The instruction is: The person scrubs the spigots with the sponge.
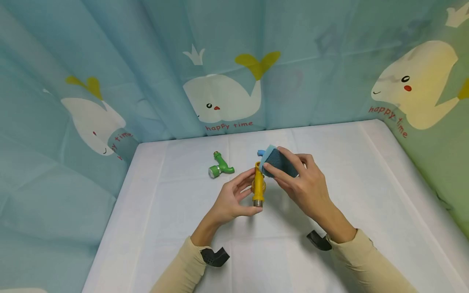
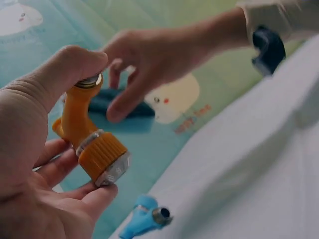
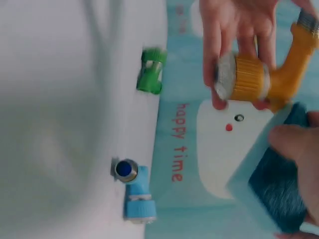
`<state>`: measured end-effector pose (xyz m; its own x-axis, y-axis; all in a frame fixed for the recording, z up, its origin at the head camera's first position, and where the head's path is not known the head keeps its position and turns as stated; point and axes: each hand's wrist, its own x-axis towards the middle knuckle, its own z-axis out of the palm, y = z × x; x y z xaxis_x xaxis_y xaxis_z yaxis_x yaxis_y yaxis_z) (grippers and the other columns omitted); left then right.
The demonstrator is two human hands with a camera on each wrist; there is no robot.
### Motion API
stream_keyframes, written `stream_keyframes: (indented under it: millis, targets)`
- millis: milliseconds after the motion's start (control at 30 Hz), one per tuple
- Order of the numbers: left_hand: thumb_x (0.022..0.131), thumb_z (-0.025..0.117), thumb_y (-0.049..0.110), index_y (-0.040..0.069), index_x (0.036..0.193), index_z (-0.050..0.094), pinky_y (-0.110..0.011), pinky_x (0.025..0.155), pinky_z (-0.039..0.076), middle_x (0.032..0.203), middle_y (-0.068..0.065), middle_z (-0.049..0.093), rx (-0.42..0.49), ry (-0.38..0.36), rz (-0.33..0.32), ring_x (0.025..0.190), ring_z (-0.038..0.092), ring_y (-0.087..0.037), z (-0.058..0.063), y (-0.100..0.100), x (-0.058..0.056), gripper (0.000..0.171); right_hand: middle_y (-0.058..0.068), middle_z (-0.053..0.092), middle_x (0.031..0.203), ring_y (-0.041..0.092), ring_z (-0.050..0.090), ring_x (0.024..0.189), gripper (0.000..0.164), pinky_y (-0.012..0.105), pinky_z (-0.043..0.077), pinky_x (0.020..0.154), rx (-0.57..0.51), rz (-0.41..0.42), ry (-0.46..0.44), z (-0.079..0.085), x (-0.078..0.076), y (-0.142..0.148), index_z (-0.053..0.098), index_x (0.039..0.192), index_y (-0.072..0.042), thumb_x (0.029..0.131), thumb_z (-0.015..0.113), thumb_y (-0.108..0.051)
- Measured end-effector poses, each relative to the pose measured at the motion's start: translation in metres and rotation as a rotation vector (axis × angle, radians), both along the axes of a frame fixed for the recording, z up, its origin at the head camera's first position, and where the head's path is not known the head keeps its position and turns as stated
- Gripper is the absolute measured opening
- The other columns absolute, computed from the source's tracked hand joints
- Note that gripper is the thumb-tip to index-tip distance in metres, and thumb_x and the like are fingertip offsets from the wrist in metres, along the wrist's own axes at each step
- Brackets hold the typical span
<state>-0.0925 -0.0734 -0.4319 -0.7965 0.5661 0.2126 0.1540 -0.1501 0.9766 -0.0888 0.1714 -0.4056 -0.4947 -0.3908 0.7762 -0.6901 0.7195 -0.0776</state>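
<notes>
A yellow faucet (image 1: 259, 185) with a ribbed knob and a metal threaded end is held up above the table by my left hand (image 1: 234, 197). The thumb presses its threaded end, and the other fingers support it from the far side and the knob, as the left wrist view shows. My right hand (image 1: 305, 185) pinches a blue sponge (image 1: 280, 162) with a darker face between thumb and fingers. In the right wrist view the sponge's edge (image 3: 279, 117) meets or nearly meets the faucet's spout; whether they touch I cannot tell.
A green faucet (image 1: 221, 166) lies on the white-covered table (image 1: 176, 228), left of the hands. Behind the sponge lies a blue faucet (image 3: 137, 194), mostly hidden in the head view. Curtains printed with whales (image 1: 223, 97) hang along the table's back and sides.
</notes>
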Motion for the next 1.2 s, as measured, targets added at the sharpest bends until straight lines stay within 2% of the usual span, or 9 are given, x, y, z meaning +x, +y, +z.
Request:
stream_keyframes:
  millis: [100, 167, 233, 333, 467, 567, 767, 967, 1200]
  targets:
    - [0.077, 0.086, -0.005, 0.001, 0.157, 0.035, -0.037, 0.115, 0.040, 0.153, -0.018, 0.045, 0.013, 0.001, 0.000, 0.141, 0.045, -0.031, -0.001, -0.001, 0.000, 0.096, 0.019, 0.055, 0.145, 0.045, 0.055, 0.092, 0.076, 0.054, 0.059, 0.064, 0.005, 0.002, 0.025, -0.001, 0.000, 0.001, 0.069, 0.135, -0.030, 0.068, 0.096, -0.006]
    - [0.076, 0.086, -0.006, 0.000, 0.157, 0.034, -0.038, 0.116, 0.039, 0.155, -0.018, 0.043, 0.028, 0.018, -0.008, 0.142, 0.044, -0.032, -0.001, 0.000, 0.000, 0.097, 0.020, 0.055, 0.145, 0.045, 0.055, 0.090, 0.074, 0.054, 0.059, 0.063, 0.013, 0.020, 0.033, 0.000, 0.000, 0.001, 0.068, 0.137, -0.030, 0.071, 0.094, -0.008]
    - [0.075, 0.085, -0.008, -0.001, 0.158, 0.033, -0.040, 0.116, 0.038, 0.157, -0.018, 0.040, 0.043, 0.036, -0.018, 0.143, 0.042, -0.033, 0.001, 0.000, 0.000, 0.098, 0.021, 0.054, 0.146, 0.046, 0.055, 0.089, 0.064, 0.055, 0.059, 0.064, 0.012, 0.027, 0.018, 0.001, -0.001, 0.001, 0.067, 0.138, -0.030, 0.080, 0.089, -0.013]
    - [0.075, 0.084, -0.009, -0.001, 0.158, 0.032, -0.039, 0.117, 0.037, 0.159, -0.016, 0.038, 0.025, 0.074, -0.009, 0.146, 0.039, -0.032, 0.002, 0.000, 0.000, 0.098, 0.022, 0.054, 0.144, 0.042, 0.057, 0.089, 0.042, 0.053, 0.059, 0.062, -0.080, 0.031, -0.063, 0.007, -0.004, 0.005, 0.069, 0.136, -0.024, 0.095, 0.076, -0.030]
    - [0.073, 0.086, -0.009, 0.002, 0.157, 0.037, -0.037, 0.117, 0.035, 0.159, -0.012, 0.041, -0.088, 0.179, 0.037, 0.145, 0.040, -0.028, 0.002, -0.002, 0.001, 0.098, 0.021, 0.054, 0.144, 0.035, 0.063, 0.098, 0.044, 0.043, 0.059, 0.060, -0.133, 0.163, -0.201, 0.019, -0.006, 0.010, 0.071, 0.134, -0.019, 0.101, 0.062, -0.047]
    - [0.071, 0.089, -0.006, 0.004, 0.155, 0.041, -0.038, 0.117, 0.036, 0.155, -0.010, 0.047, -0.181, 0.275, 0.067, 0.139, 0.047, -0.027, 0.000, -0.002, 0.000, 0.097, 0.018, 0.054, 0.145, 0.034, 0.062, 0.110, 0.043, 0.040, 0.058, 0.060, -0.035, 0.223, -0.286, 0.028, -0.010, 0.012, 0.070, 0.136, -0.023, 0.099, 0.068, -0.043]
    - [0.070, 0.091, -0.001, 0.003, 0.154, 0.043, -0.040, 0.116, 0.039, 0.151, -0.010, 0.051, -0.273, 0.387, 0.094, 0.135, 0.051, -0.025, -0.004, -0.001, -0.001, 0.096, 0.017, 0.055, 0.144, 0.035, 0.061, 0.111, 0.047, 0.042, 0.059, 0.057, 0.045, 0.171, -0.291, 0.035, -0.015, 0.016, 0.069, 0.137, -0.026, 0.091, 0.078, -0.032]
    - [0.070, 0.091, -0.002, 0.005, 0.155, 0.043, -0.039, 0.117, 0.038, 0.153, -0.009, 0.049, -0.263, 0.368, 0.100, 0.136, 0.051, -0.024, -0.004, -0.001, 0.000, 0.098, 0.017, 0.055, 0.144, 0.035, 0.061, 0.105, 0.045, 0.042, 0.058, 0.054, 0.055, 0.122, -0.264, 0.033, -0.016, 0.016, 0.068, 0.138, -0.026, 0.094, 0.074, -0.037]
    - [0.068, 0.091, -0.006, 0.004, 0.155, 0.042, -0.039, 0.117, 0.037, 0.154, -0.010, 0.047, -0.227, 0.356, 0.095, 0.138, 0.048, -0.026, -0.002, -0.003, 0.000, 0.100, 0.020, 0.055, 0.143, 0.035, 0.063, 0.111, 0.044, 0.041, 0.059, 0.060, 0.000, 0.161, -0.295, 0.029, -0.014, 0.017, 0.066, 0.140, -0.023, 0.100, 0.066, -0.043]
